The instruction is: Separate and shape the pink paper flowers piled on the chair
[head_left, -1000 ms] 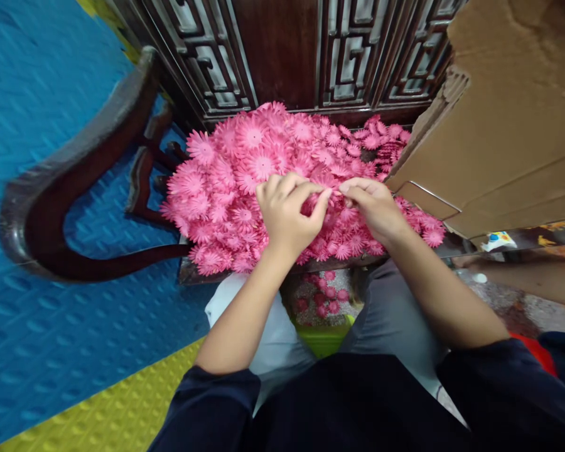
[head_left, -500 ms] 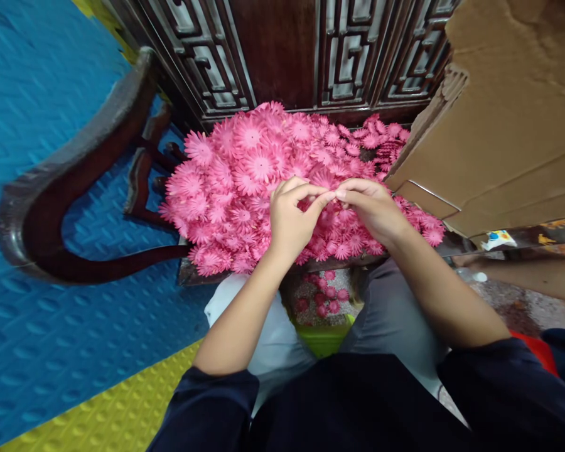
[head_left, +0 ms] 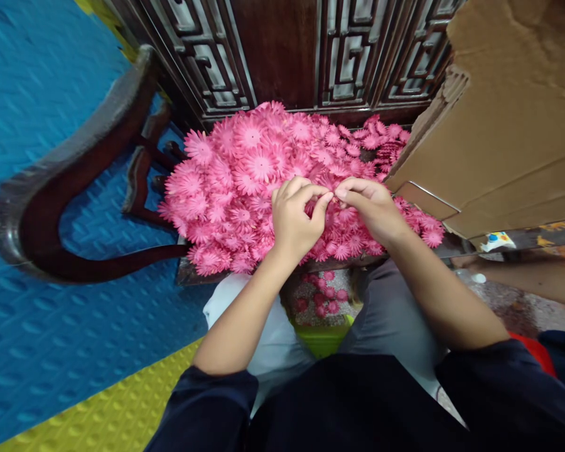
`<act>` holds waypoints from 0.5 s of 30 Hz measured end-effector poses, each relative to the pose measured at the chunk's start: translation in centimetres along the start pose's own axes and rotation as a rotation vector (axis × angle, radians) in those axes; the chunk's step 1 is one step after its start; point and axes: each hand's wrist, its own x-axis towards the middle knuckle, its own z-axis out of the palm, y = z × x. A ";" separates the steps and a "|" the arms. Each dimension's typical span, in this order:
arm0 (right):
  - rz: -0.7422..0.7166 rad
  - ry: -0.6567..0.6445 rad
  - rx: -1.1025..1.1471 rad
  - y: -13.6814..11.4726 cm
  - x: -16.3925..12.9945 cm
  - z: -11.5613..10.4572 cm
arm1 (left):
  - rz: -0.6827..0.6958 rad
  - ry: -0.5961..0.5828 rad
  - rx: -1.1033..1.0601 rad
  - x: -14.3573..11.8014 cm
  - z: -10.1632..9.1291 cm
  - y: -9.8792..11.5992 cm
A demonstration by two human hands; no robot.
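Note:
A heap of pink artificial flowers (head_left: 258, 166) with thin pointed petals covers the dark wooden seat (head_left: 202, 275). Over the front of this heap my left hand (head_left: 299, 210) is closed in a pinch, thumb against forefinger. My right hand (head_left: 370, 204) pinches just beside it, its fingertips nearly meeting the left ones. Whatever lies between the fingertips is too small to tell apart from the pink petals behind.
A torn cardboard box (head_left: 513, 125) stands at the right. On the left curves a dark wooden armrest (head_left: 75, 157), with a carved wooden backrest (head_left: 277, 56) behind the flowers. Several pink flowers (head_left: 327, 292) lie below the seat. Another person's arm (head_left: 532, 276) shows at right.
The fingertips of my two hands have parted slightly, the left thumb drawing a little to the left. My right hand stays almost in place.

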 end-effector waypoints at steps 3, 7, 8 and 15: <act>-0.035 0.028 -0.041 -0.1 0.0 0.1 | 0.024 0.016 0.059 -0.1 0.1 -0.1; -0.029 0.086 -0.057 -0.2 0.2 0.2 | 0.039 0.008 0.088 -0.1 0.1 -0.2; -0.023 0.103 -0.056 -0.3 0.3 0.2 | 0.031 0.007 0.070 0.0 0.0 -0.3; 0.018 0.205 -0.008 0.3 0.4 0.8 | 0.013 0.203 -0.026 0.2 -0.4 -0.2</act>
